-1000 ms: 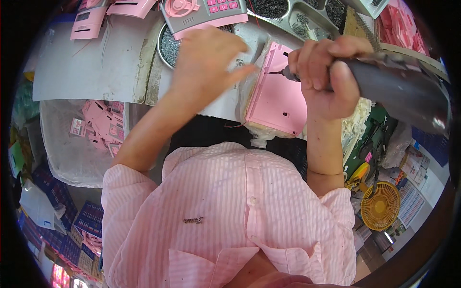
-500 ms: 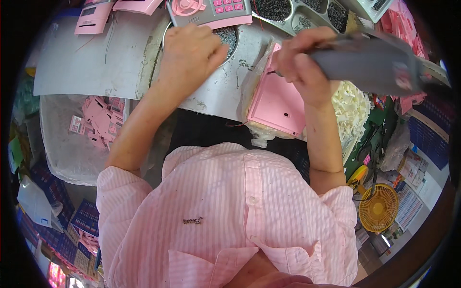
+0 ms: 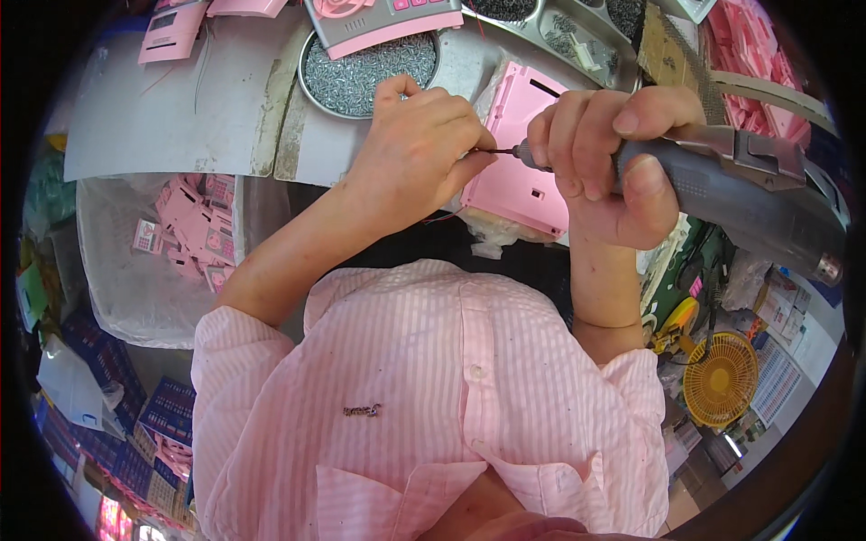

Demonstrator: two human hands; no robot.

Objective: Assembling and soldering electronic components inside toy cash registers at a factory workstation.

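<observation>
In my right hand (image 3: 613, 167) is a grey electric screwdriver (image 3: 744, 185), its thin bit (image 3: 502, 151) pointing left. My left hand (image 3: 419, 144) is closed in a pinch at the bit's tip; what its fingertips hold is too small and hidden to make out. Both hands are over a pink plastic panel (image 3: 519, 203), which has small rectangular openings and lies on a plastic-wrapped block. Just beyond my left hand stands a round metal bowl (image 3: 302, 83) filled with small silvery screws (image 3: 365, 68).
A grey and pink keypad casing (image 3: 388, 27) overlaps the bowl's far rim. Behind the panel, a compartment tray (image 3: 541, 45) carries dark screws. At left, a plastic-lined bin (image 3: 122, 279) holds pink parts. Further pink pieces (image 3: 749, 54) are heaped far right, near a yellow basket (image 3: 720, 379).
My left hand has moved from over the bowl rightward to the bit's tip, uncovering the screws. The screwdriver has swung, its rear end now lower. The keypad casing sits slightly farther up.
</observation>
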